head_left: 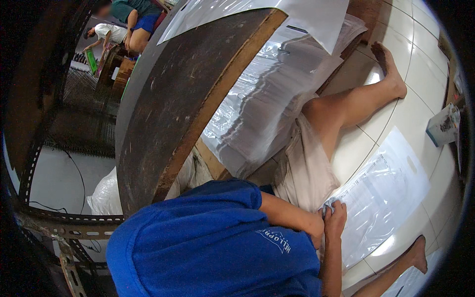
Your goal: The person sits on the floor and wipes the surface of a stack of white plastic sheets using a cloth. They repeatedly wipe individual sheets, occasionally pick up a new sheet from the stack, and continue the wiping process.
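My right hand [336,218] is closed on a small bunched grey-blue cloth [327,206]. The cloth presses against the edge of a flat, clear-and-white plastic bag [381,193] with printed lines and a cut-out handle. That bag lies on the floor tiles between my stretched legs. My left hand [318,228] crosses close to my right wrist, and its fingers are hidden behind the right hand and forearm.
A thick stack of glossy plastic bags [267,104] lies beside my left leg, next to a dark wooden board [183,99]. A white tub [444,124] stands at the far right. Metal shelf framing [64,222] runs at the left. Two people [111,32] sit at the upper left.
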Available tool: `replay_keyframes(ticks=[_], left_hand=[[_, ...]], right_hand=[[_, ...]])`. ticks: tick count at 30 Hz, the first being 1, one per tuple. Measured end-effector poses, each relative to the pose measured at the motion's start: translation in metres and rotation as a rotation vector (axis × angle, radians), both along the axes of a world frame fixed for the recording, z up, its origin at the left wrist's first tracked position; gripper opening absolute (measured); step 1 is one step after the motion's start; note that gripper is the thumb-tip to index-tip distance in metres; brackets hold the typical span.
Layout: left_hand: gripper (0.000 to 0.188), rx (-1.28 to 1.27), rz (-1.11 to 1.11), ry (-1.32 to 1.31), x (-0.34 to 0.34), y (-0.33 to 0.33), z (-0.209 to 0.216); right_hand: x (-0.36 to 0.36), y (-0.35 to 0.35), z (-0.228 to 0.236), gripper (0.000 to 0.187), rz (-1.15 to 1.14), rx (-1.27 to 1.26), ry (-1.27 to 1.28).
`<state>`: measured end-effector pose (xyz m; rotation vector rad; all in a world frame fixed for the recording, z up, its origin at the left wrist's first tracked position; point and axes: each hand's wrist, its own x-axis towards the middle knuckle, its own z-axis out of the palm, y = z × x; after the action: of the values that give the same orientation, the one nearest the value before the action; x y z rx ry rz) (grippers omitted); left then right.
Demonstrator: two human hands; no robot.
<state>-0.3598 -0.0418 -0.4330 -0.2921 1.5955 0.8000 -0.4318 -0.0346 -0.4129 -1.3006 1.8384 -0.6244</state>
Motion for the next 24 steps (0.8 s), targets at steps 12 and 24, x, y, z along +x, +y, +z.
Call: replay_keyframes(ticks=[12,24], left_hand=[[0.079,-0.155,0.324,0.216,0.032,0.027,-0.031],[0.064,0.21,0.165,0.212,0.013,-0.035,0.05]], right_hand=[[-0.11,-0.153,-0.034,0.018,-0.232,-0.243,0.266],[-0.009,0.002,0.002,0.021,0.212,-0.011,0.052]])
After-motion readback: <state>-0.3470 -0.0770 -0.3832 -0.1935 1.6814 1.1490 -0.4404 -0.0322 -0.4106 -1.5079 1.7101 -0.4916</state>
